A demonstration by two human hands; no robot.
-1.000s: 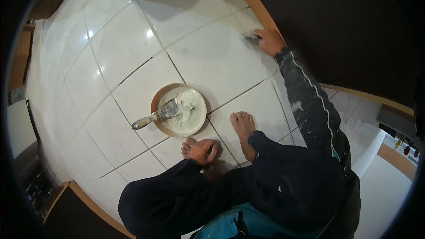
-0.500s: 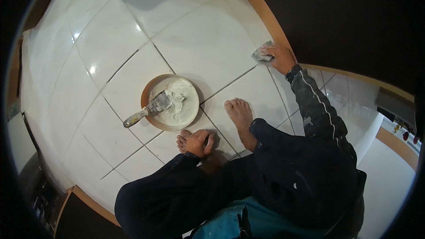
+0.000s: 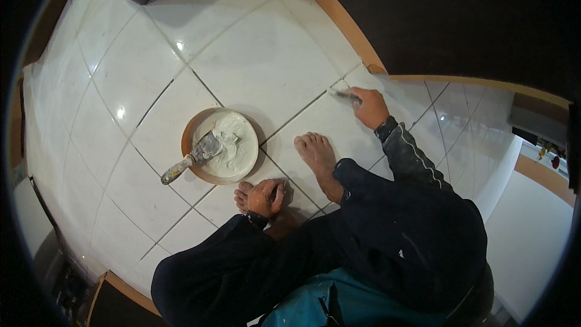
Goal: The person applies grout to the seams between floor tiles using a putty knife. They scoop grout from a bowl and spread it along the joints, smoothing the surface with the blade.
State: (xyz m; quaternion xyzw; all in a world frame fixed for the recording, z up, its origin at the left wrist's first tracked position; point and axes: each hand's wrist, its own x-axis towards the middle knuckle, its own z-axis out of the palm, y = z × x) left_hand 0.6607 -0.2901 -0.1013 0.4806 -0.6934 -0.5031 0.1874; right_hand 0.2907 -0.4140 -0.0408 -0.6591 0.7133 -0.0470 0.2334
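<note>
Two hands (image 3: pixel 261 198) (image 3: pixel 371 109), two feet (image 3: pixel 318 152) (image 3: pixel 242 196), one bowl (image 3: pixel 189 135), one scraper (image 3: pixel 192 156) and one greyish pad (image 3: pixel 346 95) show.

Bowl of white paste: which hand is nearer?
Left: the left hand is just below and right of the bowl in the picture; the right hand is farther off, up and right.

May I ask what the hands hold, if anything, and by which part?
The right hand grips a flat grey piece by its right end; left hand, nothing visible.
</note>
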